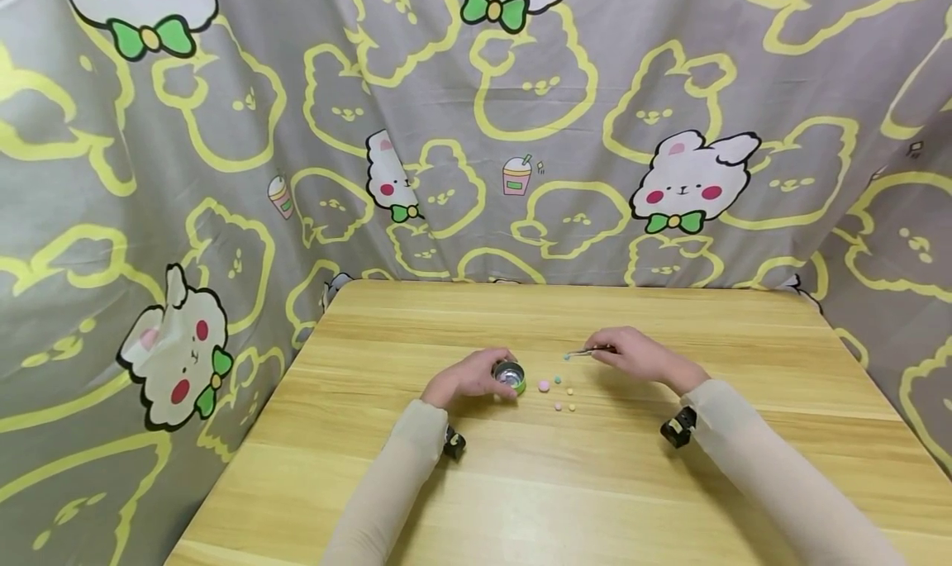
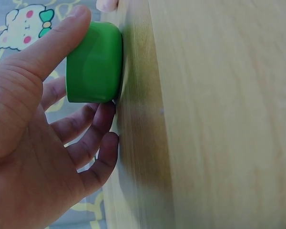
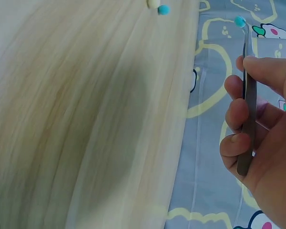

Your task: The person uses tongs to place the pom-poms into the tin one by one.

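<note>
My left hand (image 1: 476, 373) curls around a small green cup (image 2: 95, 62) with a shiny metallic inside, its thumb at the near side and fingers behind. The cup stands upright at table level. To its right, my right hand (image 1: 632, 353) pinches a pair of metal tweezers (image 3: 248, 114) between thumb and fingers. At the tweezers' tips sits a small blue ball (image 3: 240, 21), held above the table. Between the two hands lie a larger pink ball (image 1: 544, 386), a blue-green ball (image 1: 558, 380), a small pink ball (image 1: 559, 406) and two yellow balls (image 1: 570, 392).
The wood-grain table (image 1: 565, 483) stretches beneath both arms. A grey curtain (image 1: 446, 244) with yellow outlines and white cartoon animals hangs behind the table and along its sides. Dark camera mounts (image 1: 678, 428) are strapped at both wrists.
</note>
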`<state>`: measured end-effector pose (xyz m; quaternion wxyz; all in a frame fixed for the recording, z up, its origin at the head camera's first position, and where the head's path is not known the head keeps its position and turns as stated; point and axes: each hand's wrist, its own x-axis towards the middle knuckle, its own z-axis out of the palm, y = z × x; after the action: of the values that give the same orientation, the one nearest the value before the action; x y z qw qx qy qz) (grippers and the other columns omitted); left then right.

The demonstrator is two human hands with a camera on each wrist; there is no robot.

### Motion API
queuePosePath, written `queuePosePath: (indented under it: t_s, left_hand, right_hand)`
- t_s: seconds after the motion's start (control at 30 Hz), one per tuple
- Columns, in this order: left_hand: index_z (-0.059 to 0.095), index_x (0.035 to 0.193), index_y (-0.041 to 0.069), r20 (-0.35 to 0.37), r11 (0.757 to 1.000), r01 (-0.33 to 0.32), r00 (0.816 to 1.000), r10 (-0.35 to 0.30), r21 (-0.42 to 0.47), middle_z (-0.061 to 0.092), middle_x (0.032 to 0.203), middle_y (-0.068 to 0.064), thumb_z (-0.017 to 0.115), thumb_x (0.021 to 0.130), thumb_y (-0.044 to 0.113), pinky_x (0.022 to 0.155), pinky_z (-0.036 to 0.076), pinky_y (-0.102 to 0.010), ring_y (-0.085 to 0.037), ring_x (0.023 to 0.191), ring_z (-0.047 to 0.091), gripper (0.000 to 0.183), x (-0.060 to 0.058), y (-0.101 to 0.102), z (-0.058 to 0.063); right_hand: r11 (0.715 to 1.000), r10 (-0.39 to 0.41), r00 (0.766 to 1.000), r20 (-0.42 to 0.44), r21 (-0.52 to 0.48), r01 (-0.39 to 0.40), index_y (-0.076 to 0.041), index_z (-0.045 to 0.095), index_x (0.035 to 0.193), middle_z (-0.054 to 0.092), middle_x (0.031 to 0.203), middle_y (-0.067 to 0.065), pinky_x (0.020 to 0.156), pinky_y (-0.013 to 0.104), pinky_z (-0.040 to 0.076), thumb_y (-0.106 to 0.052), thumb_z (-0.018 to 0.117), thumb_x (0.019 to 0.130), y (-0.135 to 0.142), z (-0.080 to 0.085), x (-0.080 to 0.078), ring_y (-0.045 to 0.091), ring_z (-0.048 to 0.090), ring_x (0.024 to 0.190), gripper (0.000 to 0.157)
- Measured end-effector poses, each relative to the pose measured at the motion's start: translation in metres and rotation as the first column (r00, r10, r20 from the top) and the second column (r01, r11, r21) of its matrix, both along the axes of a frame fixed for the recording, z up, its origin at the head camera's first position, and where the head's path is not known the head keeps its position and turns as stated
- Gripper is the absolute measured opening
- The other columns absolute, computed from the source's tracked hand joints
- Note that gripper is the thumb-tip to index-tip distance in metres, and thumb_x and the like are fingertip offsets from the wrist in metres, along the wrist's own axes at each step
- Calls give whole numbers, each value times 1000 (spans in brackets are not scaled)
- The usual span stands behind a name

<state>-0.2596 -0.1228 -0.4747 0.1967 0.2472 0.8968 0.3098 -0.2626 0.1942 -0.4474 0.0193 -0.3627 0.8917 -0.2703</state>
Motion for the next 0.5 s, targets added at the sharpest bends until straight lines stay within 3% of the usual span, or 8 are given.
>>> queuePosePath:
  t_s: [0.3,0.5]
  left_hand:
    - [57,114,18,-8,1000,3,1000,-3,6,60,104,5,80,76,31,84,44,-28,-12,96,56,46,-1,0,0]
    - [56,116,18,2,1000,-5,1000,5,-6,59,105,6,79,77,31,85,44,-28,-11,96,55,48,0,0,1]
  right_hand:
    - [999,34,999,-39,-23,-35,-12,68,103,65,98,-3,69,34,45,-11,57,95,-12,3,-5,10,55,80,14]
    - [999,40,999,-19,1,-40,-14,68,105,64,97,-4,68,32,43,-13,56,96,-23,6,-6,10,53,77,15]
